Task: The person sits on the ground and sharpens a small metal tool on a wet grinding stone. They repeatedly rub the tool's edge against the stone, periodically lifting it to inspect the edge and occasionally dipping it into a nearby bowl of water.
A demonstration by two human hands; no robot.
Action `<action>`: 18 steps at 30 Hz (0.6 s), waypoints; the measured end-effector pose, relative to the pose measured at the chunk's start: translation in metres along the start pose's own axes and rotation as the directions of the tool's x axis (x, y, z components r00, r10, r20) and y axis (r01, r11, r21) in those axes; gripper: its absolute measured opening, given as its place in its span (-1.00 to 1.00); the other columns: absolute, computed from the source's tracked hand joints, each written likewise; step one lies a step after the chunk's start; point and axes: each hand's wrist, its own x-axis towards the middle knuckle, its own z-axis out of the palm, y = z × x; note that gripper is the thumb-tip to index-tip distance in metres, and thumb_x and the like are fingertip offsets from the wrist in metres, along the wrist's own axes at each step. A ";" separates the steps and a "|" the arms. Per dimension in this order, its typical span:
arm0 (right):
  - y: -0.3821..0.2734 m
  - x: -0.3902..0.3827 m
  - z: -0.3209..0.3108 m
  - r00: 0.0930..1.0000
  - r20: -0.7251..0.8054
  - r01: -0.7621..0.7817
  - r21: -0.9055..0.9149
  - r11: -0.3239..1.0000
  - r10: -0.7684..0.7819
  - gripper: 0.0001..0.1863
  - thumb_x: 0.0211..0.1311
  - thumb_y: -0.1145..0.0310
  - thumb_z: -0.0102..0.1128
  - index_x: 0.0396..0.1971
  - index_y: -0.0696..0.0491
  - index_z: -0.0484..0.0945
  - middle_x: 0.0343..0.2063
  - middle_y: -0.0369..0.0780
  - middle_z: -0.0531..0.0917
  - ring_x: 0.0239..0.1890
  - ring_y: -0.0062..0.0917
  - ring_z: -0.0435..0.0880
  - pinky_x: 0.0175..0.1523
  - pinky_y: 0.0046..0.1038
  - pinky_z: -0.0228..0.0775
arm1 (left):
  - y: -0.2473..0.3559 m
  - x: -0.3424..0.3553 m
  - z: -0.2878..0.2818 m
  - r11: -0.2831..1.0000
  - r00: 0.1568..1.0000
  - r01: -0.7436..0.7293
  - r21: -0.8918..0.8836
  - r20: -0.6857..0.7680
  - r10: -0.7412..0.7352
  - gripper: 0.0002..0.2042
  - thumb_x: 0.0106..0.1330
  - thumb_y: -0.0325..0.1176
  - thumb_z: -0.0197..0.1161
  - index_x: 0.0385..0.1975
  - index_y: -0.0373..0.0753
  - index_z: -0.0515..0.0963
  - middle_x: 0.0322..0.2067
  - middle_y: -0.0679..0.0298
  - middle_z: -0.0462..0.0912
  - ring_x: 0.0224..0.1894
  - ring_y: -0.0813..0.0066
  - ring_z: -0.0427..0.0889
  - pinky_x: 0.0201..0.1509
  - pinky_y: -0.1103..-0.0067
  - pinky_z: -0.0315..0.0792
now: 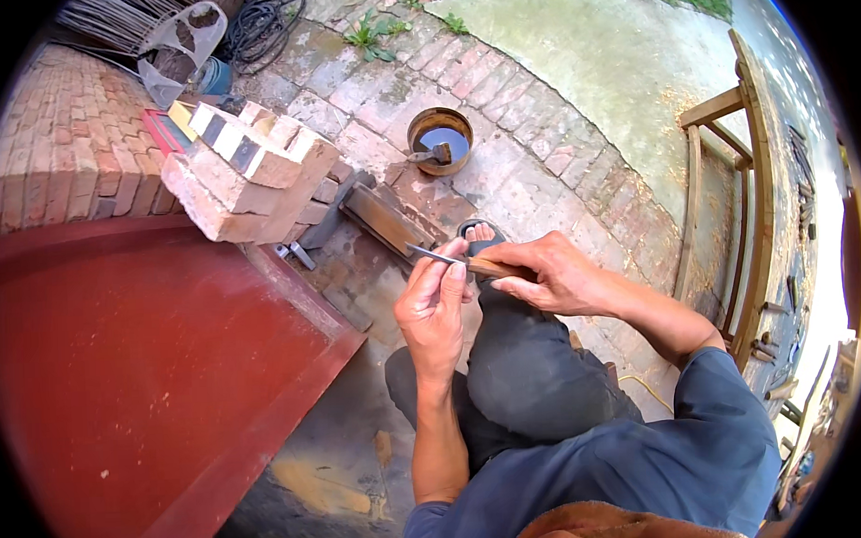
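Observation:
My right hand (556, 276) is wrapped round the wooden handle (500, 268) of a chisel in front of my knees. Its narrow grey metal blade (434, 256) points left and slightly away from me. Against the blade, near the handle, my left hand (434, 312) presses its thumb and fingers in a pinch. The blade's far tip shows past the fingers, but its exact edge is too small to make out. Just beyond the blade lies a long, wet-looking brown block (383, 217), apart from both hands.
A round tub (414, 129) of dark liquid with a brush (436, 154) stands on the brick paving ahead. Stacked bricks (242, 176) and a red panel (140, 374) are at left. A wooden workbench (765, 219) with tools runs along the right.

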 end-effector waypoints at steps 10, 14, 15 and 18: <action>0.145 0.094 0.054 0.931 -0.181 -0.294 0.144 0.945 0.317 -0.60 0.53 0.18 0.27 0.18 0.09 0.73 -0.28 0.00 0.82 -0.30 -0.21 0.84 -0.10 -0.24 0.63 | -0.131 0.037 -0.060 0.921 0.900 0.362 0.144 -0.311 -0.305 -0.71 0.62 -0.29 0.31 0.12 -0.39 0.74 -0.14 0.22 0.86 -0.39 0.71 0.57 -0.27 0.67 0.49; 0.180 0.116 0.093 0.954 -0.076 -0.287 0.053 0.956 0.290 -0.63 0.56 0.19 0.21 0.15 0.07 0.75 -0.30 0.03 0.80 -0.23 -0.02 0.80 -0.04 -0.11 0.62 | -0.166 0.017 -0.087 0.848 0.815 0.498 0.182 -0.431 -0.386 -0.76 0.59 -0.40 0.30 0.10 -0.35 0.75 -0.16 0.26 0.84 -0.38 0.71 0.58 -0.26 0.65 0.50; 0.180 0.125 0.099 0.956 -0.051 -0.291 -0.020 0.956 0.290 -0.64 0.56 0.20 0.20 0.15 0.06 0.75 -0.31 0.03 0.80 -0.23 0.00 0.80 -0.04 -0.08 0.62 | -0.172 0.012 -0.090 0.819 0.797 0.533 0.210 -0.448 -0.404 -0.77 0.57 -0.42 0.31 0.10 -0.33 0.75 -0.17 0.26 0.84 -0.38 0.69 0.59 -0.27 0.64 0.50; 0.191 0.142 0.117 0.988 -0.100 -0.134 -0.210 0.968 0.116 -0.64 0.54 0.24 0.20 0.22 -0.05 0.73 -0.31 0.01 0.80 -0.23 0.00 0.79 -0.10 -0.03 0.61 | -0.186 0.002 -0.092 0.735 0.903 0.416 0.536 -0.335 -0.267 -0.74 0.53 -0.43 0.35 0.12 -0.37 0.73 -0.18 0.31 0.84 -0.41 0.69 0.56 -0.28 0.63 0.51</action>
